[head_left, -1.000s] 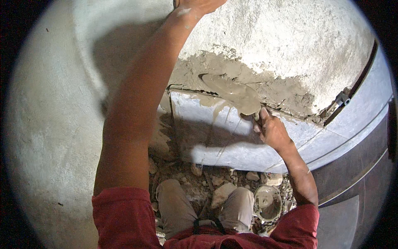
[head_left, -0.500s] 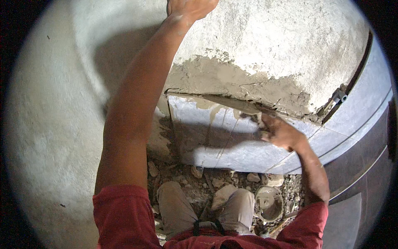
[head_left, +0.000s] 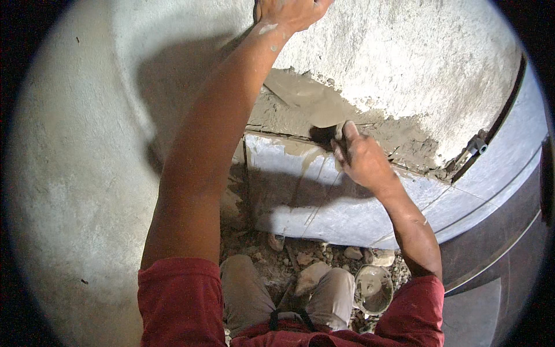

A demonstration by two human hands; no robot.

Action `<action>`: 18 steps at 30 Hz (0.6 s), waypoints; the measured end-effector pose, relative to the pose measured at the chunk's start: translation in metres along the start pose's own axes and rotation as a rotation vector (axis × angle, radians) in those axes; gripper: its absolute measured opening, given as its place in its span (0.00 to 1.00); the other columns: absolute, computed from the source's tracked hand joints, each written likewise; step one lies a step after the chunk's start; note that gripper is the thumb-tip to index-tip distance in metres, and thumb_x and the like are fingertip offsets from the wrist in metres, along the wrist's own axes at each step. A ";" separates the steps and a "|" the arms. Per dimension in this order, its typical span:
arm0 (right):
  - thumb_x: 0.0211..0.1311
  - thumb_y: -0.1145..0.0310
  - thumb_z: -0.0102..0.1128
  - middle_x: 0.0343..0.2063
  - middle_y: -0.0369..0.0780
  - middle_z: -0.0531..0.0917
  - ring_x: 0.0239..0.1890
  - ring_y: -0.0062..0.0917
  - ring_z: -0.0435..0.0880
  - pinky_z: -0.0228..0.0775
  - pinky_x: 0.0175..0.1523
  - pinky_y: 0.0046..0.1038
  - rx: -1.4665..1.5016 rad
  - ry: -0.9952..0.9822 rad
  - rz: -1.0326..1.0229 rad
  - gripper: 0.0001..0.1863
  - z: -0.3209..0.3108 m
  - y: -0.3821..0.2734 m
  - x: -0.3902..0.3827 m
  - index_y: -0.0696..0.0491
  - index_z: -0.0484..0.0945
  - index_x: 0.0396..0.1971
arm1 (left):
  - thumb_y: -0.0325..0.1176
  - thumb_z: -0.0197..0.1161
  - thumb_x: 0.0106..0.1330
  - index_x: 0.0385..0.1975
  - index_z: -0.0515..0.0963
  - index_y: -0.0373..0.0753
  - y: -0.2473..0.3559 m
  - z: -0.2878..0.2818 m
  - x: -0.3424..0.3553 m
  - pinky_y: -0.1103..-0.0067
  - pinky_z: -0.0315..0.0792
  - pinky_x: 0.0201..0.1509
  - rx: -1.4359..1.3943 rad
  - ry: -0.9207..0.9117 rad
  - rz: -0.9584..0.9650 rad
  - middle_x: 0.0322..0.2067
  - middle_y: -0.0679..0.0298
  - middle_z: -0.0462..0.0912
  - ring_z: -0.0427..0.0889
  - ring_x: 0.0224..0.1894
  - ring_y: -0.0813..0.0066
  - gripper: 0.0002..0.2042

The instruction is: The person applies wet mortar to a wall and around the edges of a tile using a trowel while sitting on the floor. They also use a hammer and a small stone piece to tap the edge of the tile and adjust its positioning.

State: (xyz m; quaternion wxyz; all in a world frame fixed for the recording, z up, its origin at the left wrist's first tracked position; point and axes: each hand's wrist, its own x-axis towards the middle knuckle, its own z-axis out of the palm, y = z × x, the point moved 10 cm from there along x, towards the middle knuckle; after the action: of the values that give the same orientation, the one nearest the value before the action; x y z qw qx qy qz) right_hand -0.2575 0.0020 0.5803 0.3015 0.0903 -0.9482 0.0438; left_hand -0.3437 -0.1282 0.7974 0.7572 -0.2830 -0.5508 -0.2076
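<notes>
In the head view, my right hand is wrapped round the handle of a trowel, whose flat blade lies along the band of wet grey mortar on the white rough wall. Just below the band is a pale grey tile with streaks of mortar on its face. My left hand is high on the wall at the top edge, with mortar smudges on the wrist. Its fingers are partly cut off, so I cannot tell what, if anything, they hold.
A plain plastered wall curves away at left. A small metal fitting sits by a dark gap at right. Below are stones and rubble, a round container of mortar beside my right knee, and dark slabs at lower right.
My right hand has moved up and leftward with the trowel, from the tile's top edge onto the mortar band. My left hand remains high, shifted slightly right in the view.
</notes>
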 end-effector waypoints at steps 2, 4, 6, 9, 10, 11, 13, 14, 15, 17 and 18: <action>0.65 0.65 0.51 0.24 0.54 0.81 0.26 0.51 0.82 0.77 0.31 0.46 -0.085 -0.142 0.009 0.14 0.025 0.000 -0.008 0.59 0.67 0.44 | 0.52 0.56 0.62 0.64 0.63 0.39 -0.003 0.000 -0.001 0.47 0.44 0.68 0.007 -0.012 0.003 0.66 0.48 0.59 0.54 0.69 0.51 0.33; 0.65 0.66 0.50 0.24 0.54 0.81 0.26 0.50 0.83 0.77 0.30 0.45 -0.118 -0.180 -0.016 0.14 0.047 0.003 -0.027 0.59 0.67 0.44 | 0.52 0.56 0.62 0.64 0.62 0.39 -0.001 0.002 0.000 0.47 0.43 0.69 -0.003 -0.031 -0.006 0.66 0.48 0.58 0.53 0.69 0.50 0.33; 0.64 0.66 0.49 0.25 0.55 0.81 0.26 0.51 0.82 0.76 0.29 0.46 -0.116 -0.293 0.003 0.14 0.059 0.002 -0.036 0.60 0.68 0.44 | 0.52 0.56 0.62 0.64 0.62 0.39 -0.003 0.001 -0.001 0.47 0.43 0.69 -0.008 -0.029 -0.008 0.66 0.48 0.58 0.53 0.69 0.50 0.33; 0.63 0.65 0.51 0.24 0.55 0.81 0.29 0.53 0.82 0.76 0.35 0.49 0.051 -0.385 0.010 0.15 0.055 0.003 -0.042 0.60 0.68 0.43 | 0.52 0.56 0.62 0.64 0.62 0.39 -0.004 0.002 -0.001 0.47 0.42 0.69 -0.010 -0.032 -0.007 0.66 0.48 0.58 0.53 0.69 0.50 0.33; 0.63 0.65 0.51 0.24 0.55 0.81 0.29 0.53 0.82 0.76 0.35 0.49 0.053 -0.385 0.011 0.15 0.054 0.007 -0.042 0.60 0.68 0.43 | 0.52 0.56 0.62 0.64 0.62 0.39 -0.003 0.002 -0.002 0.47 0.42 0.69 -0.005 -0.037 -0.007 0.66 0.48 0.58 0.53 0.69 0.50 0.33; 0.60 0.65 0.55 0.25 0.54 0.81 0.29 0.51 0.82 0.76 0.37 0.46 0.103 -0.457 0.021 0.19 0.058 0.014 -0.044 0.60 0.68 0.48 | 0.52 0.56 0.62 0.64 0.62 0.39 -0.003 0.002 0.000 0.47 0.42 0.69 -0.005 -0.034 -0.005 0.66 0.48 0.58 0.53 0.69 0.50 0.33; 0.58 0.66 0.59 0.27 0.53 0.81 0.28 0.48 0.82 0.77 0.39 0.43 0.149 -0.525 0.033 0.24 0.054 0.029 -0.053 0.59 0.68 0.52 | 0.52 0.56 0.62 0.64 0.62 0.39 -0.001 0.002 0.002 0.47 0.42 0.69 -0.016 -0.026 -0.007 0.66 0.48 0.58 0.53 0.69 0.50 0.33; 0.58 0.66 0.59 0.29 0.50 0.82 0.28 0.44 0.82 0.76 0.40 0.41 0.158 -0.559 0.069 0.24 0.047 0.040 -0.063 0.58 0.69 0.53 | 0.52 0.56 0.62 0.64 0.62 0.39 0.001 0.002 0.002 0.47 0.42 0.69 -0.021 -0.022 -0.011 0.66 0.48 0.58 0.53 0.69 0.50 0.33; 0.59 0.65 0.60 0.30 0.48 0.83 0.28 0.40 0.82 0.76 0.42 0.39 0.169 -0.590 0.106 0.24 0.040 0.044 -0.069 0.56 0.69 0.54 | 0.52 0.56 0.62 0.64 0.62 0.39 0.002 0.002 0.001 0.48 0.42 0.69 -0.025 -0.022 -0.012 0.66 0.48 0.58 0.53 0.69 0.50 0.34; 0.59 0.63 0.60 0.33 0.50 0.82 0.33 0.42 0.82 0.75 0.44 0.39 0.180 -0.682 0.232 0.21 0.011 0.047 -0.068 0.56 0.70 0.50 | 0.52 0.56 0.62 0.64 0.62 0.39 0.000 0.001 -0.003 0.48 0.42 0.69 -0.026 -0.032 -0.006 0.66 0.48 0.58 0.54 0.69 0.50 0.34; 0.59 0.62 0.59 0.36 0.52 0.82 0.37 0.44 0.82 0.75 0.47 0.39 0.189 -0.771 0.359 0.19 0.005 0.053 -0.074 0.57 0.71 0.46 | 0.52 0.56 0.62 0.64 0.62 0.39 0.000 0.000 -0.003 0.48 0.42 0.69 -0.001 -0.021 0.012 0.66 0.48 0.59 0.54 0.69 0.50 0.34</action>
State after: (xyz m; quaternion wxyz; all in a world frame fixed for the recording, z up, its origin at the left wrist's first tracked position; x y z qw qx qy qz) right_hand -0.2111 0.0641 0.5320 -0.0966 -0.0390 -0.9839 0.1452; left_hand -0.3447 -0.1287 0.7948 0.7527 -0.2888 -0.5567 -0.2002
